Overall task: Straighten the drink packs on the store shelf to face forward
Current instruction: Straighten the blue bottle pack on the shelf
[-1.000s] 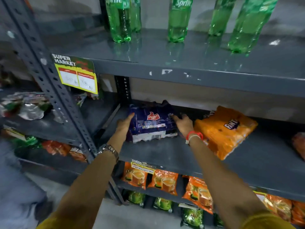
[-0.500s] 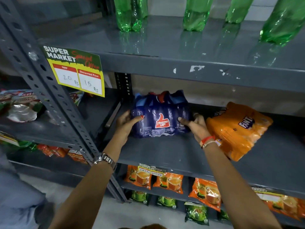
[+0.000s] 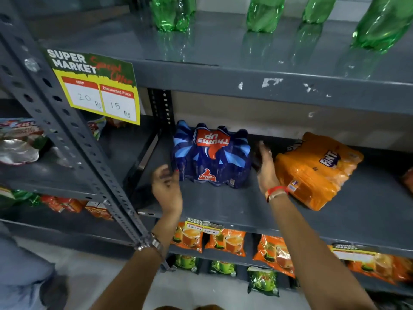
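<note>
A dark blue Thums Up drink pack [image 3: 211, 156] stands upright at the left end of the grey middle shelf [image 3: 223, 206], its logo facing forward. My left hand [image 3: 166, 186] hovers just off its lower left corner, fingers apart, holding nothing. My right hand [image 3: 264, 166] is beside the pack's right side, fingers spread and blurred, a small gap from it. An orange Fanta drink pack [image 3: 312, 168] lies tilted and turned at an angle just right of my right hand.
Green Sprite bottles [image 3: 263, 14] stand on the shelf above. A yellow price tag [image 3: 98, 90] hangs on the slanted upright post [image 3: 73, 139]. Orange tea packets [image 3: 225, 242] and green packets [image 3: 263, 280] fill the lower shelves. Snack bags [image 3: 20, 142] lie on the left rack.
The blue pack has gone from lying flat to standing upright with its logo forward. Both hands have let go of it and drawn slightly back.
</note>
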Demonstrator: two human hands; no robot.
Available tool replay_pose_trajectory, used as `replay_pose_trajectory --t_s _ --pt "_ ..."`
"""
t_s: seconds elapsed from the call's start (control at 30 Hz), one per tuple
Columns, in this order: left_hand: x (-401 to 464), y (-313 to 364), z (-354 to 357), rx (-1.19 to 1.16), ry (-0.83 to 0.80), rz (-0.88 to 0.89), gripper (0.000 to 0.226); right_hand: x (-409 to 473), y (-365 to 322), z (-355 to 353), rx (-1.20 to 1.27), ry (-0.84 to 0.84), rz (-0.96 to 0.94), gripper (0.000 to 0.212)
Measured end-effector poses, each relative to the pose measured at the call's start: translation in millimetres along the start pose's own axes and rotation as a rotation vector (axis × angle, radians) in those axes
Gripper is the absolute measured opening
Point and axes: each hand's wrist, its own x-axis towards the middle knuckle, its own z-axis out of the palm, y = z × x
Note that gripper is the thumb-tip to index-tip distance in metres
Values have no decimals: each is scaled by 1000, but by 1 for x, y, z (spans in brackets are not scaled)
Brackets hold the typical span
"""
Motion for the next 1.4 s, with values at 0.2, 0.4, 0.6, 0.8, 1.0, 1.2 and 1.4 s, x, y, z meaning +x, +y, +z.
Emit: replay_pose_trajectory --t_s 0.2,0.4,0.6,0.8,1.0,1.2,1.4 --pt "-59 -7 32 -36 -400 -58 79 21 -12 17 -66 -75 212 47" --pt "-34 -5 37 108 -620 -133 136 -10 7 10 -54 -2 60 38" --pt "24 17 14 284 -1050 -145 137 -57 32 31 40 129 -52 21" --pt "62 35 -28 32 -761 -289 65 -92 54 76 -86 -70 -159 21" --pt "24 19 -30 -159 204 -214 28 -54 24 87 -94 31 -230 16" --pt "-25 16 -9 -256 -85 -201 15 15 -3 71 -357 166 -172 62" --pt "-4 4 -11 -109 -135 -128 42 17 9 58 -156 20 -60 66"
